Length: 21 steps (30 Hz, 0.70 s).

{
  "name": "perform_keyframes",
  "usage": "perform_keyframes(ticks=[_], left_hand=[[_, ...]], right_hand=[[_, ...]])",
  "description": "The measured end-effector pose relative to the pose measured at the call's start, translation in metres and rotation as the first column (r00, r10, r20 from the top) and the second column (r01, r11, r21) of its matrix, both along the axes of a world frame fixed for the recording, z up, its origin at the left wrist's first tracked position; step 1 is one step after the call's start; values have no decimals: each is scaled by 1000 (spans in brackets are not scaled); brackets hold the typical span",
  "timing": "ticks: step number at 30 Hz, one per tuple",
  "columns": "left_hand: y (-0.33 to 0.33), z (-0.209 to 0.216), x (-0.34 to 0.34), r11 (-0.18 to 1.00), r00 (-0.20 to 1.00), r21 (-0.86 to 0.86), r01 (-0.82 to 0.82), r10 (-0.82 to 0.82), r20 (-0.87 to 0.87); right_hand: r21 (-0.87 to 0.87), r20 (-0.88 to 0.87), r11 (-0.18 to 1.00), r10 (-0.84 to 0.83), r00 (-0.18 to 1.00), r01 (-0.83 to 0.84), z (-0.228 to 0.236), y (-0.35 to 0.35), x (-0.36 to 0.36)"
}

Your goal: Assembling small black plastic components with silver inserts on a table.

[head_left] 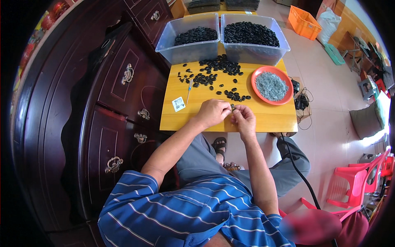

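Black and small, the piece [232, 106] sits between my two hands, just above the near edge of the yellow table [175, 120]. My left hand [214, 112] comes at it from the left, thumb and forefinger drawn together on it; my right hand [245, 120] meets it from the other side, thumb and forefinger pinched on it too. My fingertips cover most of it, so I cannot tell how hard each one presses.

For work this fine, I'd judge it best to hold steady with one pinch and make the small moves with the other, keeping my fingertips from hiding the spot that matters. Staying over the table makes sense: a slip would then land on wood, not the floor.

Just beyond my fingers lie loose parts [233, 97], near enough for a short reach. Right of them, the red dish [275, 102] holds clear bits [271, 84], which look light enough to scatter if knocked. Left, a thin tool [189, 87] lies near a white card [178, 104]. Behind stand two tubs [255, 53] of black parts.
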State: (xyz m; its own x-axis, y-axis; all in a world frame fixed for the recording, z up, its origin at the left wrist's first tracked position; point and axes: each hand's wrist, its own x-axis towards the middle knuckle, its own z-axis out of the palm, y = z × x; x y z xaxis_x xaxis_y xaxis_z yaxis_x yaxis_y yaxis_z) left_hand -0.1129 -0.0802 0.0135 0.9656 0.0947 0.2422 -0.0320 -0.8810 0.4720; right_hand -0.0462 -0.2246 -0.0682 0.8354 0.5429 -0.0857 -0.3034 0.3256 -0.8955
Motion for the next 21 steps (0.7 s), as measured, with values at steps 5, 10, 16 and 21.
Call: perform_keyframes(ticks=[5,10,16,21], left_hand=[[-1,0,1,1000,999,-8,-24,24,34],[-1,1,0,1000,998,-13,-10,11,57],[1,3,0,999,999,27,22,-22,27],[-3,1,-2,992,999,-122,-21,26,42]], right_hand=[[24,2,1000,-6,1000,6,1,1,0],[19,19,1000,13,1000,-14,0,1,0],[5,35,1000,19,999,-19,-3,1,0],[10,40,1000,11,999,-11,-2,-1,1]])
